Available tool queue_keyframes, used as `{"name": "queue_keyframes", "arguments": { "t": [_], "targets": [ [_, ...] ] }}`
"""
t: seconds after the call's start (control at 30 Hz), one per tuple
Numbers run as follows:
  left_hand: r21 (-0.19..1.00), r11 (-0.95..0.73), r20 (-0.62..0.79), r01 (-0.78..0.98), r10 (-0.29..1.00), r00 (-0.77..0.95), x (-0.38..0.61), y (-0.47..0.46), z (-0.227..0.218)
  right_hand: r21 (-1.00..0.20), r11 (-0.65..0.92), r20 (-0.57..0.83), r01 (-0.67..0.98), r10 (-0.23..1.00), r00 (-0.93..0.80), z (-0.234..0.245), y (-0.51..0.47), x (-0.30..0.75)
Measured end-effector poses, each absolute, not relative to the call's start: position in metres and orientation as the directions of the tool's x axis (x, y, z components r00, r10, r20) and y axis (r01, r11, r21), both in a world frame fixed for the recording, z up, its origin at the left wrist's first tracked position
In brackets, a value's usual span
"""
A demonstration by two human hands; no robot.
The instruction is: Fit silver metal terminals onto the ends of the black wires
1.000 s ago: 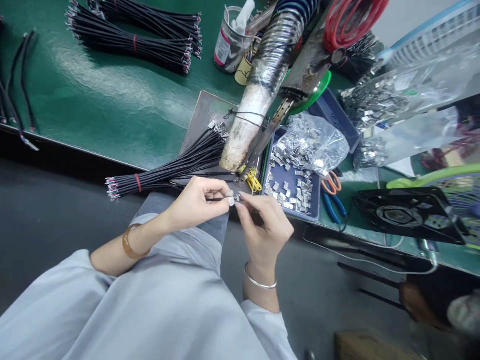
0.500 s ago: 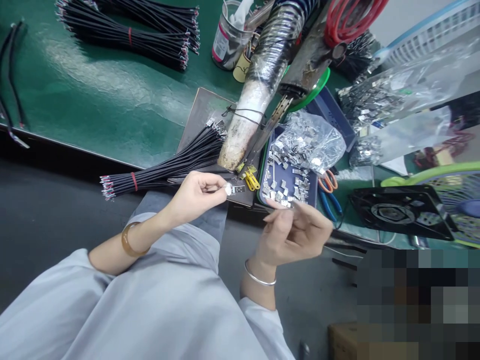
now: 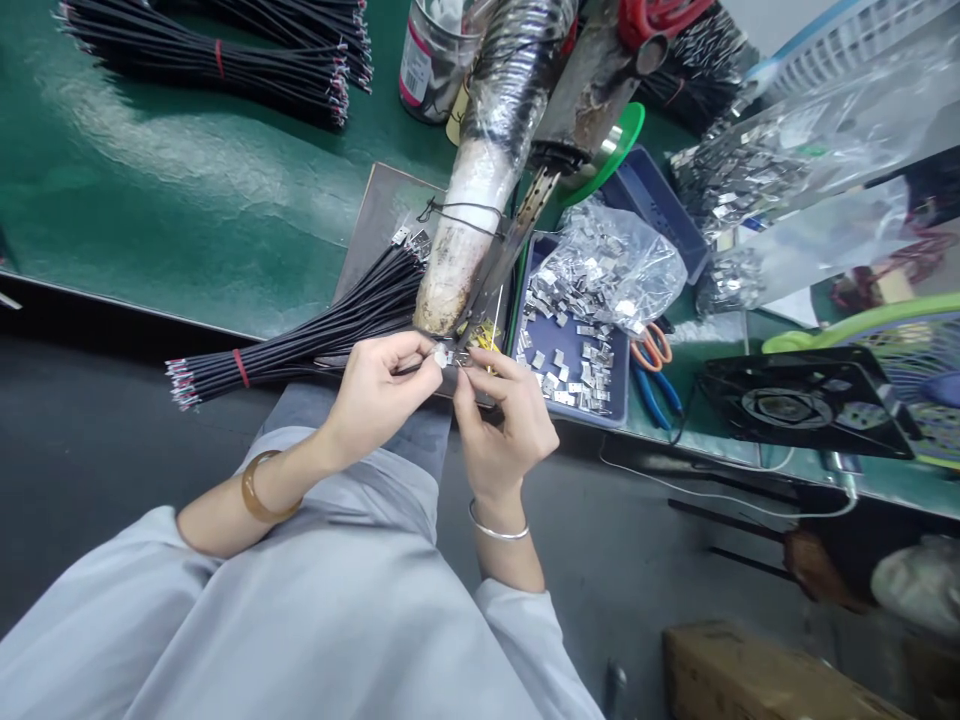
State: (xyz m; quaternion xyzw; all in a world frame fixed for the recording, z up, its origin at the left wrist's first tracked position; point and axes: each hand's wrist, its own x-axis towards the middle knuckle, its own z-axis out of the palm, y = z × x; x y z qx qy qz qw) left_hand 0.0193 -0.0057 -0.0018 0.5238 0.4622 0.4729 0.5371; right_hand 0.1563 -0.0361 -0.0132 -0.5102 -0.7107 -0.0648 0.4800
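My left hand (image 3: 379, 390) pinches the end of a thin black wire with a small metal terminal (image 3: 442, 357) at its tip, just below the foil-wrapped tool (image 3: 469, 235). Fingertip to fingertip with it, my right hand (image 3: 501, 425) is closed in a pinch on a small metal piece at the same spot. A bundle of black wires (image 3: 315, 335) tied with a red band lies on a brown plate (image 3: 379, 215) to the left. A blue tray (image 3: 574, 365) of several loose metal terminals sits just right of my hands.
More black wire bundles (image 3: 225, 60) lie at the back of the green bench (image 3: 187, 200). A clear bag of terminals (image 3: 607, 270), orange-handled scissors (image 3: 651, 352), a black fan (image 3: 795, 410) and a jar (image 3: 427, 60) stand around. A cardboard box (image 3: 750, 675) sits on the floor.
My right hand went out to the blue tray, then came back to meet my left hand at the wire tip. The view shifted slightly left.
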Motion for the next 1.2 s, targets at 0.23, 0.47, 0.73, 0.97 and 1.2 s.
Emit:
{"name": "queue_keyframes", "arguments": {
  "t": [0.23,0.47,0.73,0.97,1.2],
  "targets": [
    [1.0,-0.011,0.013,-0.022,0.996,0.087,0.021,-0.007,0.002,-0.424,0.469,0.753,0.775,0.658,0.014,-0.01,-0.034,0.155],
    [1.0,-0.013,0.013,0.004,0.996,0.088,0.02,-0.008,0.004,-0.442,0.468,0.744,0.765,0.667,0.022,-0.006,-0.036,0.153],
    [0.999,0.024,-0.028,0.044,0.994,0.11,0.02,-0.009,0.0,-0.419,0.479,0.73,0.771,0.683,-0.027,-0.008,-0.039,0.158],
    [1.0,0.026,-0.028,0.016,0.993,0.111,0.021,-0.01,0.001,-0.467,0.466,0.703,0.751,0.711,-0.004,-0.004,-0.038,0.159],
    [1.0,-0.004,0.006,-0.023,0.997,0.083,0.021,-0.009,0.005,-0.443,0.48,0.724,0.757,0.69,-0.014,-0.001,-0.037,0.156]
  ]
}}
